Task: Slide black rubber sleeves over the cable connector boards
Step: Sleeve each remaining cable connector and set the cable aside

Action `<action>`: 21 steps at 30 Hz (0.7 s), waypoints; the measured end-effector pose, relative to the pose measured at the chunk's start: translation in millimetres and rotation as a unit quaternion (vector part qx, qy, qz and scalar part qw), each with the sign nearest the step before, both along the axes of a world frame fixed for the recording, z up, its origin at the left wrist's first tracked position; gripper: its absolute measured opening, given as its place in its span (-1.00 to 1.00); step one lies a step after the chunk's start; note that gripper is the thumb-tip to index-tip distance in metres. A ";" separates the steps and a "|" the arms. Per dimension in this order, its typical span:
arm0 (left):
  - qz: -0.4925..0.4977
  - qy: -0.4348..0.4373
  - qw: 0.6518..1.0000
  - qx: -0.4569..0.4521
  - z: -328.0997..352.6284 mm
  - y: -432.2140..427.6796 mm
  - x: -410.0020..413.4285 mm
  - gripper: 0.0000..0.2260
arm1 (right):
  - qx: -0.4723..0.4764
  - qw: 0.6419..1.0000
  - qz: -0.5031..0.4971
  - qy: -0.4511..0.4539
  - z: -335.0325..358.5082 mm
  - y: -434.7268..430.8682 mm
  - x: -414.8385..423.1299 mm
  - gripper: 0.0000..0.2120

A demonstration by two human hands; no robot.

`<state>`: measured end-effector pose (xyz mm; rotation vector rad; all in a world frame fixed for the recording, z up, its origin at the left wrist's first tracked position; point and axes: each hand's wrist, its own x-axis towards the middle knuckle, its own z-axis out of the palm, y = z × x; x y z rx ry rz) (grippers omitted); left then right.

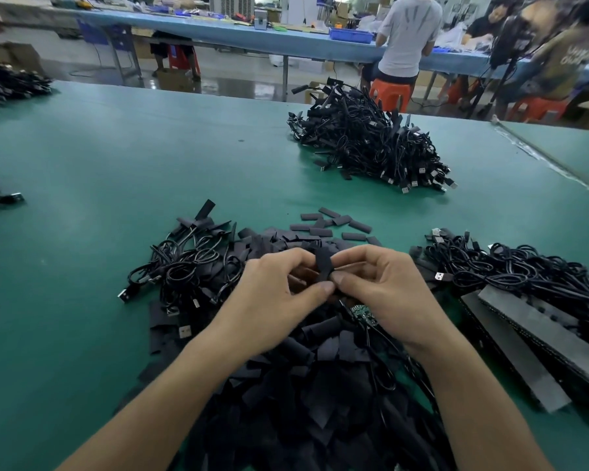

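Seen from a head-worn camera, a person's left hand (pixel 279 287) and right hand (pixel 385 287) meet at the centre of a green table (pixel 82 158). Both pinch one black rubber sleeve (pixel 323 266) between thumb and fingertips, holding it upright. Just below the right hand, at five o'clock from the sleeve, a small green connector board (pixel 363 315) shows on its cable. Whether the hand holds that cable cannot be told.

The sleeve looks light, thin and floppy, and is probably pressed flat, so its mouth may need squeezing at the edges to open. The rubber should grip rather than slip. The board looks small and stiff, with exposed parts, and is best held by its edges or by the cable just behind it.

A deep heap of loose sleeves (pixel 303 396) fills six o'clock under the wrists. Tangled cable piles lie at nine o'clock (pixel 184 266), at three o'clock (pixel 524 270) and, farther off, at one o'clock (pixel 371 144). Grey foam strips (pixel 531 338) sit at four o'clock. Bare table lies from ten to twelve o'clock, and its far edge is well apart from the hands.
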<state>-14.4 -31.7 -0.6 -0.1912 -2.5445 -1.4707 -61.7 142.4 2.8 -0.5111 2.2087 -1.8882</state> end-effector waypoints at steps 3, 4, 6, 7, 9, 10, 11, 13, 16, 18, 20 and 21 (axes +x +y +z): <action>0.005 -0.006 0.998 0.056 -1.9 -2.3 -1.9 -0.94 | -0.018 1.000 0.010 0.001 1.0 -0.6 0.7 -0.78; 0.011 -0.009 0.998 0.065 -2.4 -3.1 -2.8 -0.93 | -0.012 1.000 0.010 0.006 1.3 -0.2 0.6 -0.79; 0.029 -0.022 0.997 0.065 -3.9 -3.9 -4.4 -0.89 | 0.031 0.999 -0.005 0.021 1.2 1.8 0.1 -0.83; 0.040 -0.028 0.997 0.060 -5.1 -4.2 -5.0 -0.87 | 0.070 0.997 -0.023 0.035 1.0 4.2 -0.8 -0.84; 0.061 -0.037 0.997 0.042 -7.5 -5.4 -6.3 -0.85 | 0.191 0.974 -0.084 0.084 -0.3 13.6 -4.0 -0.88; 0.067 -0.039 0.996 0.033 -8.4 -6.3 -6.9 -0.85 | 0.260 0.953 -0.115 0.105 -0.7 19.2 -5.5 -0.89; 0.069 -0.041 0.996 0.028 -8.6 -6.8 -6.9 -0.86 | 0.323 0.931 -0.134 0.109 -0.9 24.4 -6.6 -0.90; 0.060 -0.050 0.997 0.023 -8.6 -7.8 -6.3 -0.89 | 0.405 0.902 -0.132 0.067 -0.8 29.7 -7.2 -0.87; 0.046 -0.060 0.997 0.008 -9.0 -8.2 -3.4 -0.76 | 0.460 0.883 -0.095 0.001 -3.0 28.8 -6.8 -0.72; 0.046 -0.056 0.997 -0.008 -10.5 -7.4 -2.5 -0.69 | 0.447 0.890 -0.092 -0.015 -3.7 27.1 -7.1 -0.67; 0.051 -0.050 0.997 -0.024 -12.0 -6.0 -2.1 -0.66 | 0.434 0.897 -0.085 -0.013 -5.5 26.2 -7.2 -0.63; 0.051 -0.047 0.997 -0.024 -13.3 -5.2 -2.3 -0.66 | 0.439 0.895 -0.080 -0.008 -6.3 25.7 -6.8 -0.62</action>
